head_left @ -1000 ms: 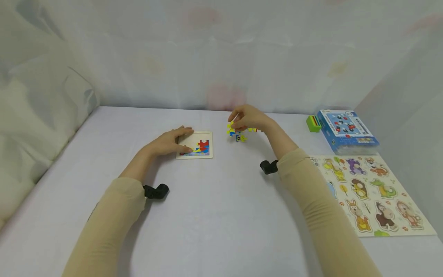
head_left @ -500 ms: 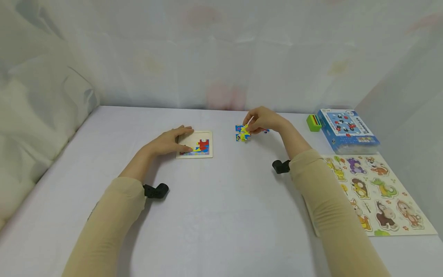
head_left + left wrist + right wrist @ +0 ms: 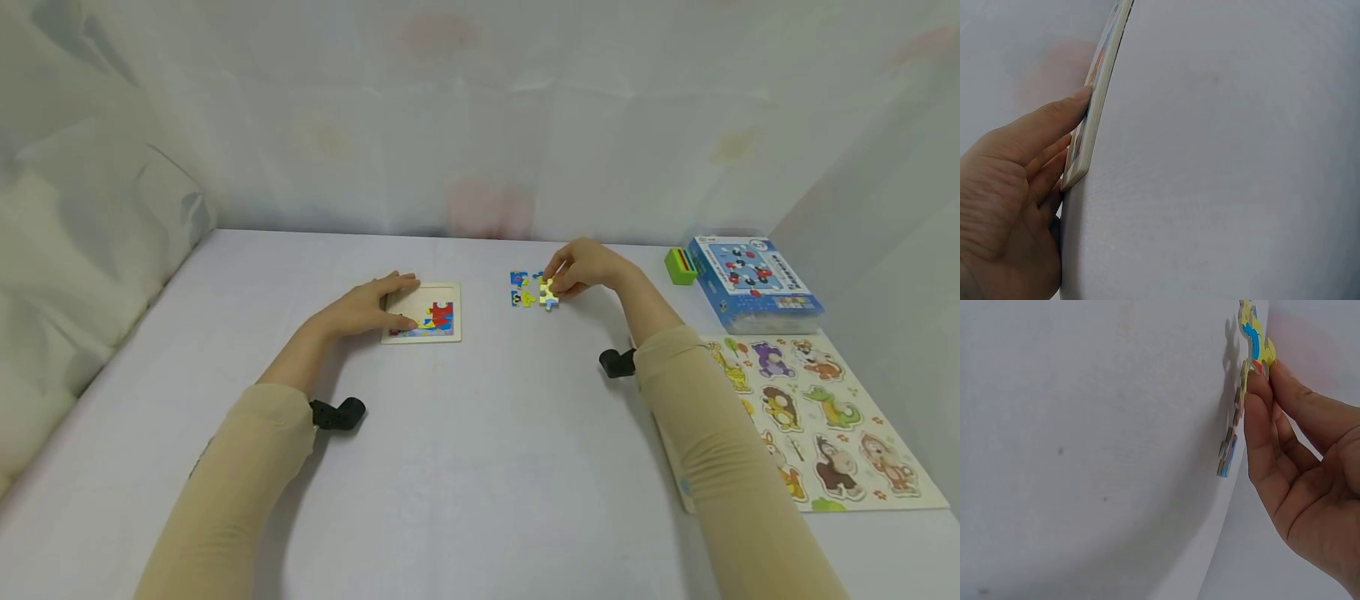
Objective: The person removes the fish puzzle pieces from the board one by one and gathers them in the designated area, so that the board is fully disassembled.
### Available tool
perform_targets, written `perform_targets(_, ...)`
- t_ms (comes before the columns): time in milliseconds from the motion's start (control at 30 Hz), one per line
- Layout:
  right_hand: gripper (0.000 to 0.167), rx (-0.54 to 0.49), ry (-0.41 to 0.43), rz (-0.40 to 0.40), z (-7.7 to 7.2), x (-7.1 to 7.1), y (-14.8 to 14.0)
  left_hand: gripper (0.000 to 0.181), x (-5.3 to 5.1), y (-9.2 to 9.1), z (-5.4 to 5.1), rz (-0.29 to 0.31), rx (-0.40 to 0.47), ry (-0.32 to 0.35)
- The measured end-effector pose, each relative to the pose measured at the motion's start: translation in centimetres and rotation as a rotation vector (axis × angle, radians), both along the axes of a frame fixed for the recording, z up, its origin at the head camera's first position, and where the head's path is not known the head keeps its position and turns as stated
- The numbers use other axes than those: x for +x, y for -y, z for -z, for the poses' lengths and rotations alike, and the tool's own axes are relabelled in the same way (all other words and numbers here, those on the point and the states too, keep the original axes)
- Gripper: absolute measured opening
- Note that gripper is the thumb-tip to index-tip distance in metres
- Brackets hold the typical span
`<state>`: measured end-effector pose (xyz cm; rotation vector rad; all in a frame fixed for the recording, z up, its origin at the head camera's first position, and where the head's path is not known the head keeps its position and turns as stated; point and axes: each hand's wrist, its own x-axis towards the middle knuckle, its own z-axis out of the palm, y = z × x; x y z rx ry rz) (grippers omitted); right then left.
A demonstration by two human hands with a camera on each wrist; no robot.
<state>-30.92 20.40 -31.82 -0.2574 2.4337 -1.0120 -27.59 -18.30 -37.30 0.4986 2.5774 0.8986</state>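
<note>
A small square puzzle tray (image 3: 437, 293) lies on the table, with red, blue and yellow pieces in its lower part. My left hand (image 3: 362, 310) rests on its left side, fingers stretched along the top and thumb over the lower pieces; in the left wrist view the thumb (image 3: 1054, 122) touches the tray's rim. To the right, my right hand (image 3: 588, 265) pinches a yellow and blue puzzle piece (image 3: 1260, 347) between thumb and fingers, tilted above the table. Loose puzzle pieces (image 3: 519, 288) lie beside it, and others are partly hidden behind that hand.
At the back right stand a blue boxed set (image 3: 757, 279) and a small green block with coloured stripes (image 3: 680, 267). An animal puzzle board (image 3: 817, 417) lies at the right, partly under the right sleeve. White cloth hangs behind the table.
My right hand has moved right, from over the left loose pieces to those farther right, and now holds a tilted yellow and blue puzzle piece. My left hand and the tray have stayed put.
</note>
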Motion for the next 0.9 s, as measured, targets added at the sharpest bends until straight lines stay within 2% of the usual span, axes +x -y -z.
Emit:
perform_targets(367, 0.029, 0.053, -0.001, 0.027, 0.64, -0.11, 0.07, 0.084, 0.08, 0.01, -0.04, -0.009, -0.007, 0.003)
perform_targets(900, 0.022, 0.112, -0.068, 0.055, 0.99, -0.11, 0.37, 0.083, 0.22, 0.03, -0.16, -0.004, 0.006, -0.001)
